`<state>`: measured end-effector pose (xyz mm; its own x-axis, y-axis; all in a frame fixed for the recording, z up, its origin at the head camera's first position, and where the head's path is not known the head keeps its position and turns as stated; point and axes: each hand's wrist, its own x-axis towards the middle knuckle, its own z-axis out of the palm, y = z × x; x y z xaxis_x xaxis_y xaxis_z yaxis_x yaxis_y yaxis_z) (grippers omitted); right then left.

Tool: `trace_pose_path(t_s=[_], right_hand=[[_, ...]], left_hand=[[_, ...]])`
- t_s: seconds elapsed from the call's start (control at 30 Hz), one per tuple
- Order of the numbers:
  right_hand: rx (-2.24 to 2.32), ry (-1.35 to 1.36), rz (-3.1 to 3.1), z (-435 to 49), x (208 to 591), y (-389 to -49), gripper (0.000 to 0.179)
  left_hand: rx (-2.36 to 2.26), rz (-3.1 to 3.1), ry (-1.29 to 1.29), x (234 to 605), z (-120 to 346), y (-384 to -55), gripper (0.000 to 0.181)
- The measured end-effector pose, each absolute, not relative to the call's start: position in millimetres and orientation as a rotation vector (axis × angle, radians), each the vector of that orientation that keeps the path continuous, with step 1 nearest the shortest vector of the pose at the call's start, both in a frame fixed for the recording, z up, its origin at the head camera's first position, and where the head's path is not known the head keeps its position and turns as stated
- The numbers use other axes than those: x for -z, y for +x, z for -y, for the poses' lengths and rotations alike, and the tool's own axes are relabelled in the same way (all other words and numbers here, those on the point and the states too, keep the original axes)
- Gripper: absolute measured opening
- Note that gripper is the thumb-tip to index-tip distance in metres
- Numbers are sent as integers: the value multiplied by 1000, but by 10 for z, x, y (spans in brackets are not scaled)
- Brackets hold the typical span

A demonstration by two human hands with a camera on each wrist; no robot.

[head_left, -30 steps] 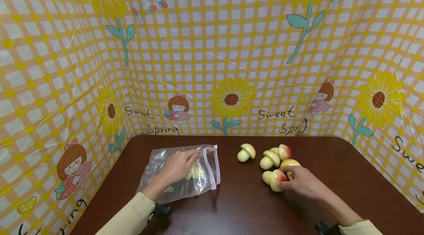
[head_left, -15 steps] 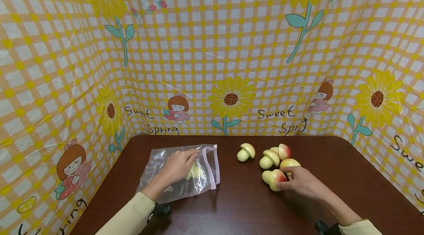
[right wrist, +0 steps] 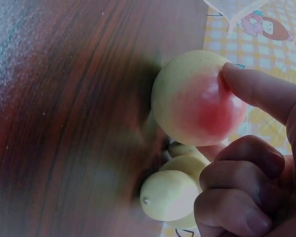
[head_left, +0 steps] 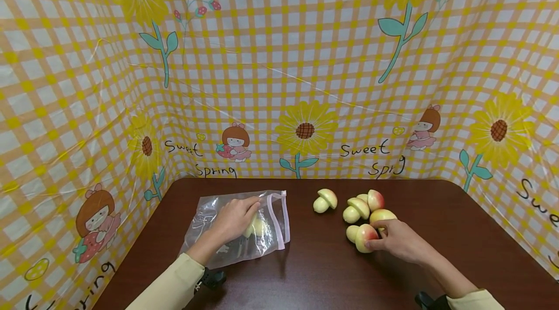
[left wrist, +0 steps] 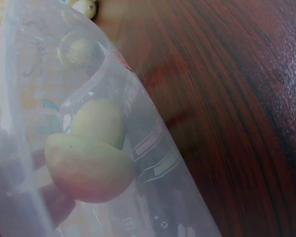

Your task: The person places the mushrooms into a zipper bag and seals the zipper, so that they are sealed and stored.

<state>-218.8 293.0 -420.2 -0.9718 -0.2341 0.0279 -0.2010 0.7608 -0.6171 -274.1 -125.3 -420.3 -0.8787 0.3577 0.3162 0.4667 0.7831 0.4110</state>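
Observation:
My left hand (head_left: 236,218) grips the clear zip bag (head_left: 209,247), which lies on its side with its lilac-edged mouth toward the right. Inside the bag is a cream toy mushroom (left wrist: 89,168), seen through the plastic in the left wrist view; in the head view the hand partly covers it. My right hand (head_left: 399,239) pinches the red-blushed cap of another toy mushroom (head_left: 365,238) between thumb and index finger, its other fingers curled in the right wrist view. That mushroom lies at the near side of a small cluster, its stem toward the left.
Close beyond the right hand are more mushrooms: one partly hidden mushroom (head_left: 384,215), a pale one (head_left: 355,210) and a red-tinged one (head_left: 374,200). A single mushroom (head_left: 325,201) lies between bag and cluster. Checked cloth (head_left: 262,82) walls in the dark wooden table (head_left: 314,271).

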Motion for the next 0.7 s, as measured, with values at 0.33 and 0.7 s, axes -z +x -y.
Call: trace_pose_path(t_s=[0.33, 0.7], right_hand=[[1000, -381, -2902, -2922, 4181, -2180, 28], [1000, -419, -2920, -2892, 4088, -2187, 27]], left_hand=[[699, 2753, -642, 4215, 1255, -2755, 32], [707, 2759, -638, 4206, 1250, -2760, 34]])
